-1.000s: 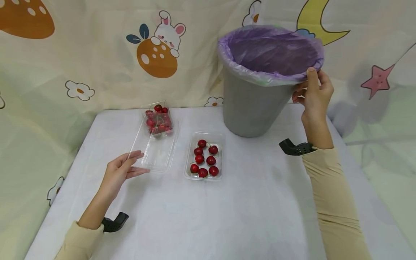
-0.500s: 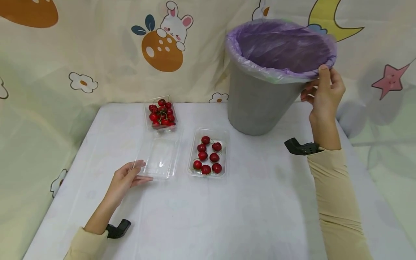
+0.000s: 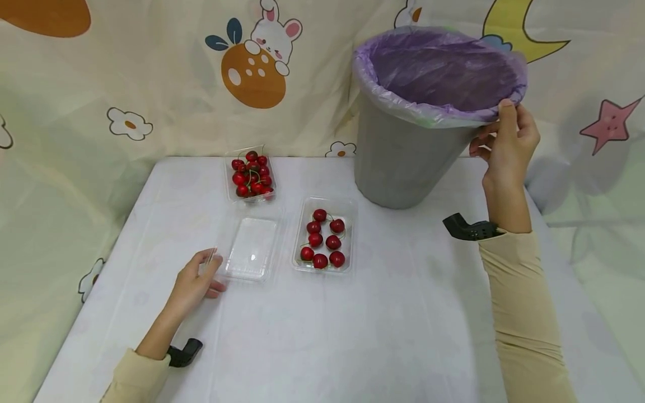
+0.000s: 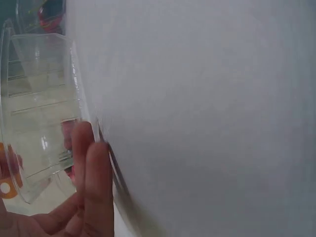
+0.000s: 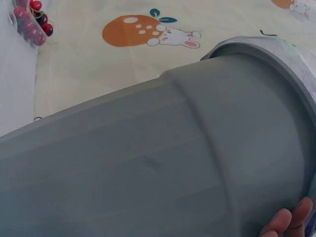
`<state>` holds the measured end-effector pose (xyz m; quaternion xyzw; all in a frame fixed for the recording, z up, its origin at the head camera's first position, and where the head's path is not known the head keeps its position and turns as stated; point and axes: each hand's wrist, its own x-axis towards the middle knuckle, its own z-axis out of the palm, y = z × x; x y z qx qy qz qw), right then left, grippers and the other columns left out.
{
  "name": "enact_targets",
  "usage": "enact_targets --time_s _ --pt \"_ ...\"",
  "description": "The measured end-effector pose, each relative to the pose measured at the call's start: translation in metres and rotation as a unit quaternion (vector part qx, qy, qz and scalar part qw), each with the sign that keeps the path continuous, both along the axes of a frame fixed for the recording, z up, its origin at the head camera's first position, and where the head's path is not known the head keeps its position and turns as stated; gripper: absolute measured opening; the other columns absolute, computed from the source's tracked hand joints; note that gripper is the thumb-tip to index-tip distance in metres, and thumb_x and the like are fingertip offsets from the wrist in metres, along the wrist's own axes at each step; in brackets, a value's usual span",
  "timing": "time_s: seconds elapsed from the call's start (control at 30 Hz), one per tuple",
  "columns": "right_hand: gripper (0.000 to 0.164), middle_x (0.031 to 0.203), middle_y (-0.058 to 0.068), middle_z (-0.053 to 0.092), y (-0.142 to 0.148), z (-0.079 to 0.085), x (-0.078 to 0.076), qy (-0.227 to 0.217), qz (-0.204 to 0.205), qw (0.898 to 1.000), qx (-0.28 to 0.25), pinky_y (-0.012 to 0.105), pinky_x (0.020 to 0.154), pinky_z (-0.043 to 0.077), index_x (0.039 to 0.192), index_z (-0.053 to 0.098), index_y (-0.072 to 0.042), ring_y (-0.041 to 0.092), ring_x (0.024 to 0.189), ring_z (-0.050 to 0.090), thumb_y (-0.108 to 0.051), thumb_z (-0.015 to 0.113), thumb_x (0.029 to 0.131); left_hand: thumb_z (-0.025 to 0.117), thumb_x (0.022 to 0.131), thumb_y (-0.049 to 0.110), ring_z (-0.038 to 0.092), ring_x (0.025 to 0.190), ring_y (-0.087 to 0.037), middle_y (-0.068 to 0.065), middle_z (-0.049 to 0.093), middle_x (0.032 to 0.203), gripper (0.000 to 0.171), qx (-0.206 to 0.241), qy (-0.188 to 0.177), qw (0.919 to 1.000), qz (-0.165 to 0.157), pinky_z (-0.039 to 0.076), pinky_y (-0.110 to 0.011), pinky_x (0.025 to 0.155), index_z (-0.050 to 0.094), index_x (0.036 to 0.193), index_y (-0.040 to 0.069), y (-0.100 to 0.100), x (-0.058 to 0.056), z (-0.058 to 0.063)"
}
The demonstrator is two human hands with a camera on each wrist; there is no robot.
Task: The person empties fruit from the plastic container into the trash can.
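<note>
A clear plastic box (image 3: 252,249) with nothing in it lies low over the white table, left of centre. My left hand (image 3: 196,280) holds its left edge between thumb and fingers; in the left wrist view two fingers (image 4: 98,182) show close to the tabletop beside the box's wall. At the back right stands a grey trash bin (image 3: 398,162) lined with a purple bag (image 3: 443,73). My right hand (image 3: 509,143) grips the bin's near right rim, thumb over the bag's fold and fingers under it. The right wrist view shows only fingertips (image 5: 281,219) at the rim.
Two clear boxes hold cherries: a fuller one (image 3: 252,173) at the table's back left, and one with a single spread layer of cherries (image 3: 320,261) just right of the plain box. A patterned cloth (image 3: 166,73) hangs behind the table.
My left hand has lowered the clear box and drawn it slightly towards me, uncovering the fuller cherry box behind. The right hand keeps its hold on the bin. The head view has shifted a little.
</note>
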<state>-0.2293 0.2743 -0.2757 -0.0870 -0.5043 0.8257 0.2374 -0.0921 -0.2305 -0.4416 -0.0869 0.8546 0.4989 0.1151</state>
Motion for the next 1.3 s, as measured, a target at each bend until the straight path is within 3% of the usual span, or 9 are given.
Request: enact_targets --time_s 0.1,0.27,0.43,0.67,0.8,0.9,1.0,1.17,1.3 --pt "0.028 0.059 0.008 0.053 0.001 0.0 0.0 0.001 -0.001 1.0 -0.001 0.024 0.033 0.042 0.111 0.06 -0.005 0.019 0.035 0.047 -0.022 0.069 0.092 0.04 0.103 0.045 0.07 0.068 -0.021 -0.028 0.042 0.139 0.067 -0.069 0.024 0.9973 0.008 0.058 -0.028 0.057 0.03 0.147 -0.004 -0.003 0.0 0.004" --pt "0.029 0.058 0.008 0.053 0.0 -0.001 -0.001 0.001 -0.003 1.0 0.001 0.024 0.033 0.043 0.113 0.06 -0.006 0.019 0.035 0.046 -0.022 0.069 0.091 0.042 0.102 0.039 0.065 0.061 -0.017 -0.024 0.052 0.126 0.059 -0.149 0.093 0.9833 0.047 0.047 -0.024 0.058 0.042 0.14 -0.006 -0.009 0.0 0.015" --pt "0.03 0.058 0.007 0.052 -0.001 0.0 -0.001 0.002 -0.003 1.0 0.005 0.023 0.033 0.042 0.114 0.06 -0.006 0.019 0.034 0.047 -0.022 0.07 0.091 0.048 0.1 0.024 0.064 0.06 -0.009 -0.017 0.059 0.112 0.041 -0.115 0.169 0.9751 0.085 0.049 -0.017 0.05 0.055 0.129 -0.004 0.0 -0.004 0.028" --pt "0.03 0.058 0.007 0.052 -0.001 0.001 0.0 0.001 -0.003 1.0 0.002 0.023 0.032 0.041 0.115 0.06 -0.006 0.018 0.034 0.046 -0.022 0.07 0.09 0.054 0.096 0.011 0.056 0.07 0.01 -0.014 0.063 0.108 0.028 -0.1 0.236 0.9654 0.049 0.047 -0.006 0.059 0.063 0.119 -0.002 0.027 -0.01 0.043" --pt "0.031 0.058 0.007 0.051 0.001 -0.001 0.0 0.001 -0.001 1.0 0.003 0.023 0.032 0.041 0.116 0.06 -0.006 0.019 0.034 0.046 -0.022 0.07 0.091 0.052 0.097 0.009 0.065 0.079 -0.006 -0.016 0.063 0.111 0.027 -0.065 0.22 0.9733 0.007 0.05 -0.006 0.067 0.062 0.12 -0.003 0.044 -0.011 0.048" --pt "0.032 0.058 0.007 0.051 0.002 0.0 0.001 0.002 -0.003 1.0 0.008 0.023 0.032 0.041 0.116 0.06 -0.006 0.018 0.034 0.046 -0.022 0.07 0.091 0.051 0.099 0.01 0.068 0.09 -0.027 -0.018 0.064 0.115 0.028 -0.014 0.184 0.9825 -0.027 0.052 -0.009 0.074 0.06 0.122 -0.002 0.06 -0.015 0.051" --pt "0.031 0.058 0.007 0.052 0.002 0.001 0.001 0.0 -0.004 1.0 0.01 0.023 0.032 0.042 0.116 0.06 -0.006 0.018 0.034 0.046 -0.022 0.069 0.091 0.05 0.099 0.012 0.066 0.102 -0.035 -0.019 0.064 0.12 0.03 0.029 0.143 0.987 -0.068 0.055 -0.02 0.086 0.059 0.125 -0.001 0.075 -0.02 0.052" --pt "0.03 0.059 0.007 0.053 0.002 0.003 0.001 -0.015 -0.002 1.0 0.014 0.023 0.033 0.043 0.115 0.06 -0.007 0.018 0.035 0.047 -0.024 0.069 0.092 0.049 0.1 0.012 0.058 0.12 -0.037 -0.024 0.056 0.135 0.038 0.068 0.098 0.9828 -0.141 0.048 -0.046 0.101 0.05 0.135 -0.004 0.095 -0.031 0.045" --pt "0.03 0.059 0.007 0.053 0.003 0.002 0.003 -0.024 0.0 0.999 0.023 0.023 0.034 0.043 0.116 0.059 -0.007 0.018 0.036 0.046 -0.025 0.067 0.093 0.048 0.1 0.01 0.05 0.129 -0.039 -0.027 0.043 0.145 0.046 0.083 0.077 0.9793 -0.168 0.043 -0.049 0.103 0.041 0.141 -0.008 0.104 -0.039 0.037"
